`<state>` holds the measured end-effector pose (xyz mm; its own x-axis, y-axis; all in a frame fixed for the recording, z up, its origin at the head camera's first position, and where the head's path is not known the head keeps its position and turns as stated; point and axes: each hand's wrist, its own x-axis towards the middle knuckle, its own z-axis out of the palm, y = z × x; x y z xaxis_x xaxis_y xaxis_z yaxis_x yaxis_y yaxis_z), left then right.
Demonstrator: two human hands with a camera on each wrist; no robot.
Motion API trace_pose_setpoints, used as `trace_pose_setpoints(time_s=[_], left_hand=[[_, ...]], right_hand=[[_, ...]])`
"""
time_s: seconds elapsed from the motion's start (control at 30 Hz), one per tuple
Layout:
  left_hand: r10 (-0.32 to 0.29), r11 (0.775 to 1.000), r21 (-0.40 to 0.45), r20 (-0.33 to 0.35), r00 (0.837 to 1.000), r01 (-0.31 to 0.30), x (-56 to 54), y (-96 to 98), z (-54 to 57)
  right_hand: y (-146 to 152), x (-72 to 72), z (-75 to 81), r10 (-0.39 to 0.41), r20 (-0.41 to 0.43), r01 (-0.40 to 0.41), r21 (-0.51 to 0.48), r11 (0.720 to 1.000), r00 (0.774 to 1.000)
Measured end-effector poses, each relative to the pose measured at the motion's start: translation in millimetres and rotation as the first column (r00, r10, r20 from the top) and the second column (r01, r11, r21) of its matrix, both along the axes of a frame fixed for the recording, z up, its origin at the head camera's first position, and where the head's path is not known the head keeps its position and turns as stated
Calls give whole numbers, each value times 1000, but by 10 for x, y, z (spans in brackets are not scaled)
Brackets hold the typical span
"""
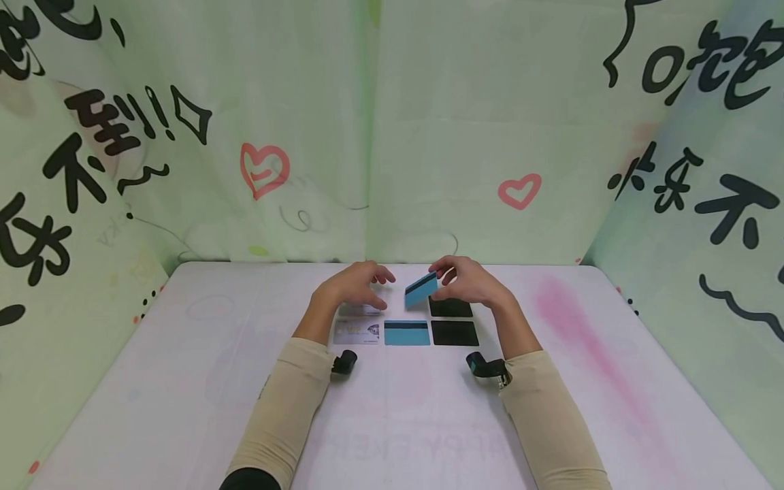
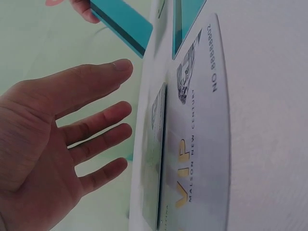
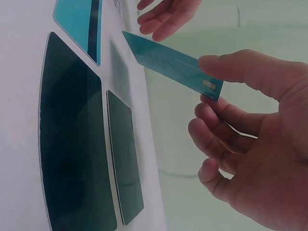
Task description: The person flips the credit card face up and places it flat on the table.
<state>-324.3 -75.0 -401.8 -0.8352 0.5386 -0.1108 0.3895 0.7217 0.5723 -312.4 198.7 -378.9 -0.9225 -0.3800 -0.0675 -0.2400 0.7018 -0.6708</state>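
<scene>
One raised blue card (image 1: 420, 291) sits tilted in your right hand (image 1: 469, 280), pinched by thumb and fingers, over the back-row gap between the rear pale card (image 1: 358, 311) and the rear black card (image 1: 452, 309); whether its low edge touches the table (image 1: 398, 415), can't tell. Your left hand (image 1: 353, 284) holds nothing, fingers extended near the rear pale card, with the VIP card (image 1: 356, 332), the flat blue card (image 1: 407, 335) and the front black card (image 1: 454, 333) lying in the nearer row. Step looks like lifting or placing that raised card, can't tell which; next move likely calls for a steady pinch.
</scene>
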Motion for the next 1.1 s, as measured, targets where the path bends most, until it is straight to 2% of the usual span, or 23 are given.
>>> trace_pose_setpoints(time_s=[0.53, 1.1], left_hand=[[22, 1000, 6, 21, 1000, -22, 0, -5, -5], [17, 1000, 13, 28, 999, -17, 4, -20, 6]], right_hand=[[11, 0, 15, -1, -9, 1, -5, 1000, 1000], [21, 19, 55, 18, -34, -19, -29, 999, 999]])
